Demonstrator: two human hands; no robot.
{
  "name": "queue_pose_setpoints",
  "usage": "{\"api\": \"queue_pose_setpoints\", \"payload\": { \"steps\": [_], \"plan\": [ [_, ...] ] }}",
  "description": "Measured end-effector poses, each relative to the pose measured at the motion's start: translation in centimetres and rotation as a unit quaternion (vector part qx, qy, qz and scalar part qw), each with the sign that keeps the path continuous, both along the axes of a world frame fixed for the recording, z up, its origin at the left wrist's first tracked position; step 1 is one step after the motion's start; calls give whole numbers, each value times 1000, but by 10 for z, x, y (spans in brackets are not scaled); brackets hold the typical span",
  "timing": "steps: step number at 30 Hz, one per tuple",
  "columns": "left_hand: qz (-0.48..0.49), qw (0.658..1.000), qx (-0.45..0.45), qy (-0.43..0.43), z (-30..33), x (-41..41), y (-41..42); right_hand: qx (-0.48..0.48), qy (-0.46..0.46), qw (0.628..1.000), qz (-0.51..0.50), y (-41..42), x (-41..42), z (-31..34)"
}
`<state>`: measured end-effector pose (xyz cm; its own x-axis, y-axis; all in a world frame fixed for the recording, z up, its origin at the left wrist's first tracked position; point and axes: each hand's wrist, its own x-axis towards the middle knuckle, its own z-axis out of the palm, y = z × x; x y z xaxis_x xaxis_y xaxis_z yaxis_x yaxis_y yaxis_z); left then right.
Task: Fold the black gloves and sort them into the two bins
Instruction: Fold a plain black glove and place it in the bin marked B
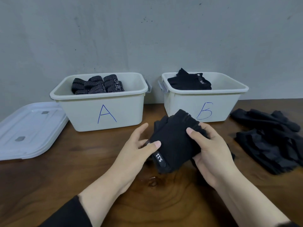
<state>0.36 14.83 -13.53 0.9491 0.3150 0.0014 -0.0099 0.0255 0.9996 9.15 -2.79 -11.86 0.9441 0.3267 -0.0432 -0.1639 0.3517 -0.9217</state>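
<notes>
While gripped between left hand [139,145] and right hand [208,145], folded black glove [173,141] mid-fold above table; next, likely into bin B [205,94] just beyond, matching plain ones.

Both forearms reach forward over the table, the left in a dark sleeve. The left hand [139,148] pinches the glove [173,141] with thumb on top; the right hand [211,154] grips its other side, thumb laid across, fingers curled beneath
</notes>
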Motion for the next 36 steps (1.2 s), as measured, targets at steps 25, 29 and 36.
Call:
{"api": "queue_pose_setpoints", "payload": {
  "steps": [25, 29, 36],
  "plan": [
    [54, 964, 253, -56, -1, 67, 3, -237, -246, 940, -23, -53, 57, 161],
    [96, 950, 287, -78, 2, 78, 7, -218, -239, 945, -42, -38, 102, 199],
    [108, 940, 305, -109, 1, 85, 8, -105, -127, 986, -35, 24, 178, 188]
  ]
}}
